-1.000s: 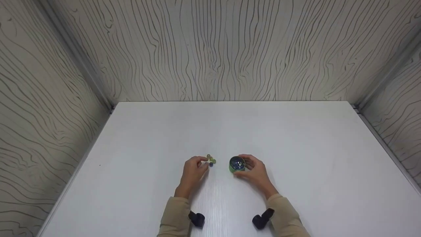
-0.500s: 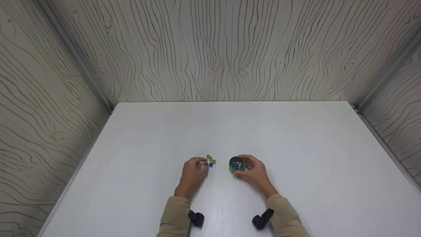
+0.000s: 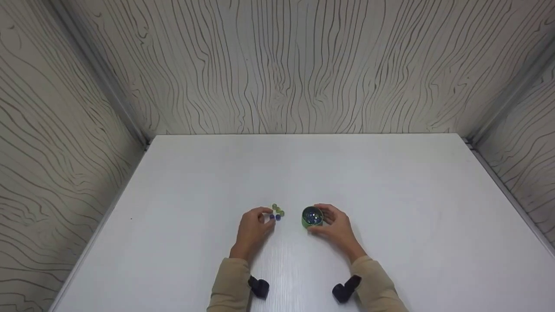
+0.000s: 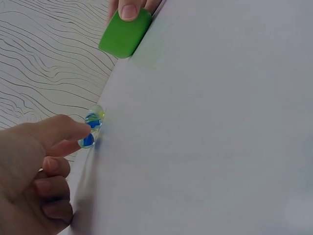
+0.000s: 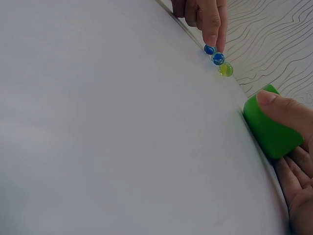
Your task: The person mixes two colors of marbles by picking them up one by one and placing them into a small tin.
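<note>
Marbles (image 3: 278, 210) lie in a small cluster on the white table (image 3: 368, 182), five that I can count: three yellow-green and two blue, set close together. The left hand (image 3: 253, 226) is at their near left side, its thumb and forefinger bent toward each other at one blue marble (image 3: 272, 216). From where I stand I cannot tell whether those two fingertips pinch it or merely touch it; the other fingers are curled in toward the palm.

To the right of the cluster, a little apart from it, the green cup (image 5: 271, 129) sits on the table with its mouth up. The right hand (image 3: 338, 227) grips it from the right, thumb on the near side and fingers round the far side. Inside the cup are shiny, dark bluish things, too small to make out singly.

Both forearms wear beige sleeves (image 3: 230, 281), with a black camera (image 3: 344, 292) at each wrist. Beyond the table's far edge rises a pale wall (image 3: 277, 65) patterned with dark wood-grain lines.
</note>
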`<state>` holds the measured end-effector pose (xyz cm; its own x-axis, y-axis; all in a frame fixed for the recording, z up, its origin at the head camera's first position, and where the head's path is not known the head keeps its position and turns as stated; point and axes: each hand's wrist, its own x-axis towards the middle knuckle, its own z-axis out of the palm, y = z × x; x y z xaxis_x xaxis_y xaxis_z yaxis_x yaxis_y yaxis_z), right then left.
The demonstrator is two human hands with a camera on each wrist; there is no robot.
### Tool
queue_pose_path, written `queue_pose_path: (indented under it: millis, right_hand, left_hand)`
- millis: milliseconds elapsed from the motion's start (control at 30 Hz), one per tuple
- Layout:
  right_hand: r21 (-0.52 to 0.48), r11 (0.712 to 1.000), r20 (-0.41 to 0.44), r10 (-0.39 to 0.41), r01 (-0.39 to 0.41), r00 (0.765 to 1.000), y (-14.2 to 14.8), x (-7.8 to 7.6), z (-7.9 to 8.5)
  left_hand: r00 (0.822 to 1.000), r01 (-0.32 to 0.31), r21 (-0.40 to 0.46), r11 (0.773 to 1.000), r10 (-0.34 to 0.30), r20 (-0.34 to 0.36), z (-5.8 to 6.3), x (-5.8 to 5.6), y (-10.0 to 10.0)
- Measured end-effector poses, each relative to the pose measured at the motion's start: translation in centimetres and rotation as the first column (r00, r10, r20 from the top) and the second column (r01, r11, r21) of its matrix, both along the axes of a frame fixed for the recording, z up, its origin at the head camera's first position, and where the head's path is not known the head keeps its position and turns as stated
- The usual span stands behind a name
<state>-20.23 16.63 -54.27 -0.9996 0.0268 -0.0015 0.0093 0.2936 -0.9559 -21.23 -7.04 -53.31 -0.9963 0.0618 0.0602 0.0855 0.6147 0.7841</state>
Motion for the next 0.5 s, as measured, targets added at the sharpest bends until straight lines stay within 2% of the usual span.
queue_pose_path:
  millis: [300,500]
  right_hand:
    - [-0.015,1.000,-0.014,0.010,-0.010,1.000,0.05,0.03,0.00]
    - [-0.027,1.000,0.003,0.011,-0.011,1.000,0.06,0.05,0.25]
  left_hand:
    - [0.998,-0.024,0.005,1.000,0.023,0.057,0.28,0.31,0.18]
    - [0.997,-0.017,0.028,0.999,0.015,0.074,0.44,0.27,0.16]
